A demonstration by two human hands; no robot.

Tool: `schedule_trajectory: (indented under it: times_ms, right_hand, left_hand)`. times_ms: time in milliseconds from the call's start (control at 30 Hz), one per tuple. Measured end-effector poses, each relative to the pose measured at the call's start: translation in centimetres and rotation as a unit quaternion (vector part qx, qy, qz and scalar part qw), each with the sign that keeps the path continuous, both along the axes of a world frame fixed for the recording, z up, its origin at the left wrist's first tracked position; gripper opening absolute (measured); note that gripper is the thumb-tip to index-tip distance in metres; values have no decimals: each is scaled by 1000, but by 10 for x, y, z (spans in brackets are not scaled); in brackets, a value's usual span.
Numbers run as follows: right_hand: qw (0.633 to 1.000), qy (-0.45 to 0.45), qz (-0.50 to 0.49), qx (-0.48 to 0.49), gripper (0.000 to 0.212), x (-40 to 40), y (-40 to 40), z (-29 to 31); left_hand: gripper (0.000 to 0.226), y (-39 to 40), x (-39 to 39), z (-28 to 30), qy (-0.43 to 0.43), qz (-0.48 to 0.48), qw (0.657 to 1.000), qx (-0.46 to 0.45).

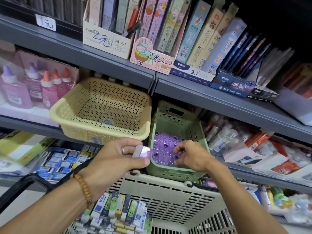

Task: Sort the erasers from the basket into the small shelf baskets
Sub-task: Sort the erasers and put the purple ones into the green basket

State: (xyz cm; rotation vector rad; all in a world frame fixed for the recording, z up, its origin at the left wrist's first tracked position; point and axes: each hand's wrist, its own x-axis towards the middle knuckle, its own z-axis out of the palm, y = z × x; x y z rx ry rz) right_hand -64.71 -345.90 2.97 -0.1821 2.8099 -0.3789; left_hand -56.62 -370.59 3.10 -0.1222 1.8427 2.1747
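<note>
My left hand [116, 156] pinches one purple eraser [142, 151] just beside the rim of the green shelf basket [175, 174], where more purple erasers [164, 147] lie in rows. My right hand [189, 155] reaches into that basket, fingers curled onto the erasers; I can't tell if it grips one. The shopping basket [168, 200] below holds boxed erasers [114, 210].

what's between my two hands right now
In the head view, the green basket's left rim and purple erasers inside it separate the left hand, pinching one eraser, from the right hand.
</note>
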Motion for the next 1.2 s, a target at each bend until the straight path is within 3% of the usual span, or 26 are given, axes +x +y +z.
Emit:
schedule_trajectory:
  times_ms: [200, 300, 433, 667, 800, 867, 900, 967, 1033, 1100, 1200]
  right_hand:
    - [998, 67, -3, -3, 21, 8, 2, 5]
    - [980, 109, -9, -167, 14, 28, -13, 17]
    - [932, 105, 25, -347, 33, 62, -42, 31]
    - [944, 208, 108, -232, 40, 85, -63, 32]
    - [945, 226, 111, -208, 44, 88, -52, 33]
    - [952, 212, 81, -206, 44, 83, -38, 35]
    - [958, 200, 46, -199, 46, 78, -28, 38]
    - [976, 164, -23, -139, 46, 63, -4, 43]
    - [992, 114, -36, -32, 40, 48, 14, 43]
    - [997, 62, -10, 45, 36, 34, 20, 37]
    - [992, 19, 23, 119, 33, 16, 13, 24]
  left_hand:
    - [37, 3, 2, 1, 15, 26, 1000, 4]
    - [32, 8, 1, 0, 7, 40, 998, 50]
    - [48, 12, 3, 2, -46, 48, 987, 145]
    - [33, 24, 7, 2, -55, 41, 987, 146]
    - [38, 32, 10, 3, -40, 0, 991, 125]
    - [33, 35, 11, 2, 0, -3, 999, 46]
    - [26, 34, 9, -2, 56, 5, 998, -42]
    - [25, 31, 5, -12, 200, 17, 946, -256]
    - [37, 31, 3, -18, 279, 1, 875, -395]
    - [41, 34, 2, -21, 303, -16, 834, -461]
    - [40, 36, 0, -26, 314, -16, 817, -483]
